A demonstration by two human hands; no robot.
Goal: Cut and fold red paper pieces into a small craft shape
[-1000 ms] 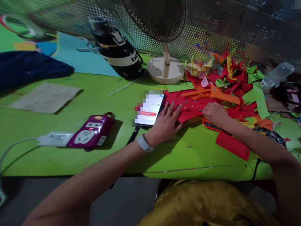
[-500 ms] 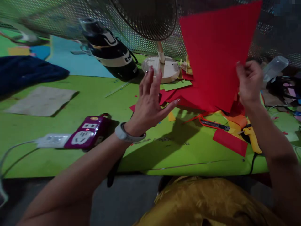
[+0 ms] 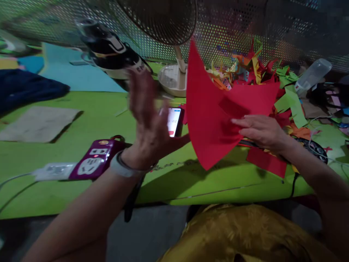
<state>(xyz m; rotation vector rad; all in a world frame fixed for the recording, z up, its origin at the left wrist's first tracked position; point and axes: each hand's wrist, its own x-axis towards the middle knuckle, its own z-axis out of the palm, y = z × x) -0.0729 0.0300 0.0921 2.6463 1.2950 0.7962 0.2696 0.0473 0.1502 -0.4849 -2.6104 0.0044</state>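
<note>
A red paper sheet (image 3: 207, 123) curves upward at its left side, over the right part of the green table (image 3: 92, 196). My right hand (image 3: 261, 133) grips it, fingers on its upper face and thumb hidden. My left hand (image 3: 149, 123), blurred by motion, is raised with fingers stretched upward and apart. Its thumb reaches to the sheet's left edge; whether they touch I cannot tell. Behind that hand lies a lit phone (image 3: 174, 122). Below my right hand is a smaller red paper piece (image 3: 265, 162), with a cutter (image 3: 247, 143) partly covered nearby.
A purple power strip (image 3: 94, 160) with a white plug sits on the left. Further back stand a dark bottle (image 3: 109, 54) and a fan (image 3: 170, 78). Colourful paper scraps (image 3: 245, 69) pile up at the back right, near a clear plastic bottle (image 3: 313, 76).
My right hand has lowered the red sheet and moved left with it, so it now bends. My left hand has shifted left. The phone and the scrap pile have come into view.
</note>
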